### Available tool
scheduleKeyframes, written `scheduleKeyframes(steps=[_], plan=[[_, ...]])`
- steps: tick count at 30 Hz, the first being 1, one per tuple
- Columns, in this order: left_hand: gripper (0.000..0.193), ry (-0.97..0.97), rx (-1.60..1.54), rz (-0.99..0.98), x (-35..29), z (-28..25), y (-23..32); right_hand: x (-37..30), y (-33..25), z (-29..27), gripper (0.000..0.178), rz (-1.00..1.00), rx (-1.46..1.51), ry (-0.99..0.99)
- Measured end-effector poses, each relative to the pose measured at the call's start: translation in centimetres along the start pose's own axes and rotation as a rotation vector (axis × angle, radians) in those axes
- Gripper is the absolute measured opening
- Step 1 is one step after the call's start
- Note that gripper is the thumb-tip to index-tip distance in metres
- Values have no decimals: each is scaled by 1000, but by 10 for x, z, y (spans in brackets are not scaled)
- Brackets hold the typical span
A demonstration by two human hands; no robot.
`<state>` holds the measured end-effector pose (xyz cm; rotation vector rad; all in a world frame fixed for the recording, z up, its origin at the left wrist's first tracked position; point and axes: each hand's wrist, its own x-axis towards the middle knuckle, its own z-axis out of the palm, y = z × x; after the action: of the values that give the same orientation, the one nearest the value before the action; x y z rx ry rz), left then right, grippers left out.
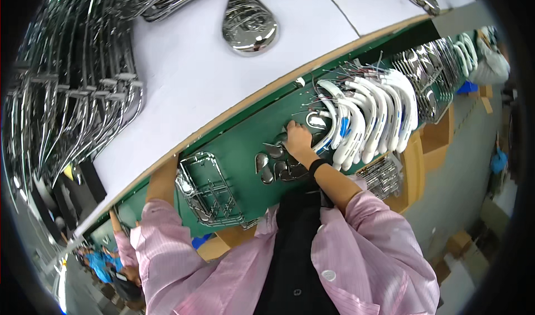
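Note:
My right hand [298, 138], with a black band at the wrist, is over the green bench [245, 131] among loose chrome teardrop-shaped covers [267, 173]. Its fingers are curled; what they hold, if anything, is hidden. Just beyond its fingers lies another shiny chrome cover [316, 121]. To its right are several curved white plastic tubes [356, 125] in a row, with thin wires sticking out at their far ends. My left forearm reaches up to the wooden edge of the white shelf [184, 86], which hides my left hand. Beside that arm is a chrome wire rack [209, 192].
Many bent chrome tubes [83, 103] are heaped on the shelf at the left. A large chrome teardrop cover [249, 22] lies there too. Stacked chrome parts [426, 75] stand at the bench's right end, near cardboard boxes [437, 134]. Other people [106, 265] work at the lower left.

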<state>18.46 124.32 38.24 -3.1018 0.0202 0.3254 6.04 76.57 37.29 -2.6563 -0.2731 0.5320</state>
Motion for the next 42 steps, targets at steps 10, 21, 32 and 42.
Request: scheduleKeyframes(steps=[10,21,32,42], plan=[[32,-496,-170,291,-85,-63,117,-56,28,-82,17,119,1032,-7],[40,177,-2303,-314,-232,-179,379,-135,-32,-216,46,-380,1166,17],[46,528,-2227,-36,-265,-238,465,-183,-33,-273,46,-660,672,415],[57,605,-2045,-56,-273,-238,474,-184,-20,-277,50,-700,747,291]])
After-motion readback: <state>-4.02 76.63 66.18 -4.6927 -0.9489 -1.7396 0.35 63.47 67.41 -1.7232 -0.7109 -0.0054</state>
